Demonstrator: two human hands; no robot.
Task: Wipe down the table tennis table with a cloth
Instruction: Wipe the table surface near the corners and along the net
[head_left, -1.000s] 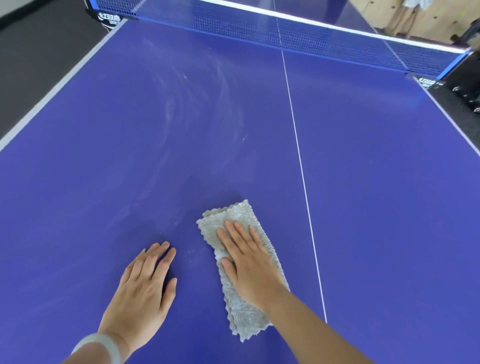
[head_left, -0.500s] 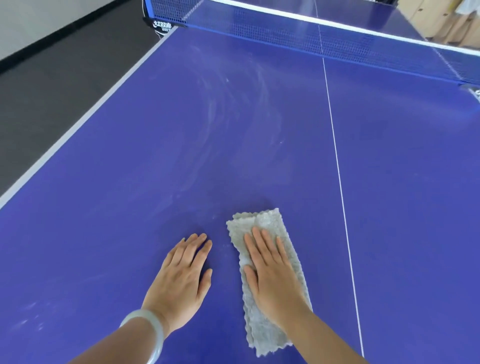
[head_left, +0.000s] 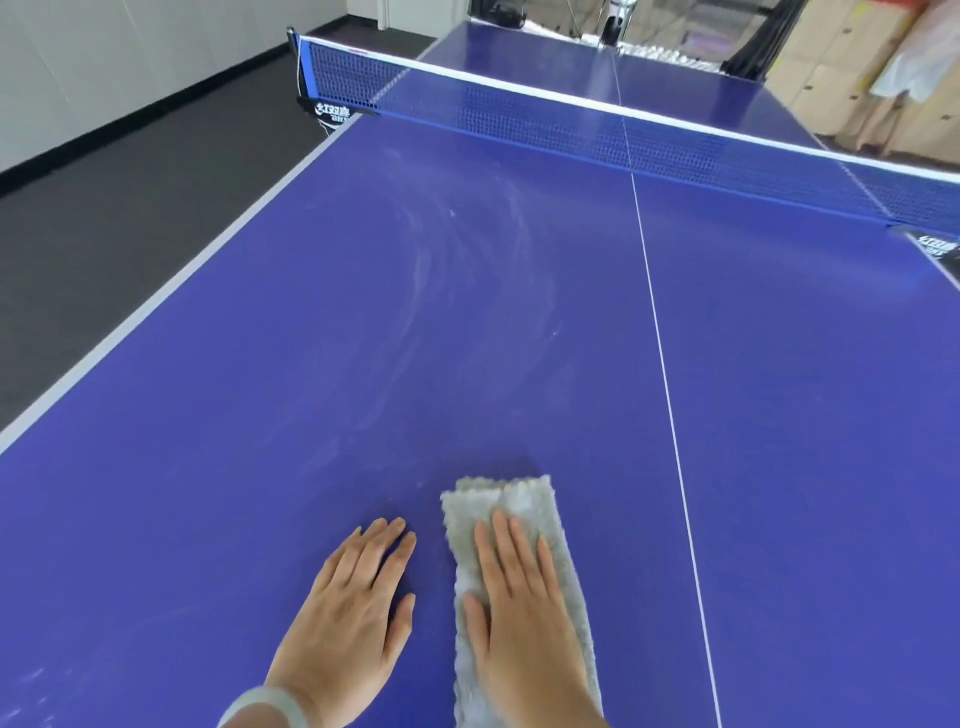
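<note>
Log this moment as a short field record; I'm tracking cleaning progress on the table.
surface: blue table tennis table, net across the far end
cloth: grey folded cloth lying flat, left of the white centre line
right: right hand flat on the cloth, fingers straight
left: left hand flat on bare table beside the cloth, apart from it; pale bangle on wrist
dirt: whitish smears ahead of the cloth

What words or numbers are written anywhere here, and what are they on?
On the left net clamp: a white logo, upside down from here, characters over small letters, too blurred to read.
On the right net clamp: a similar white logo near the picture's edge, too blurred to read.
No writing shows on the table, the net or the cloth.
</note>
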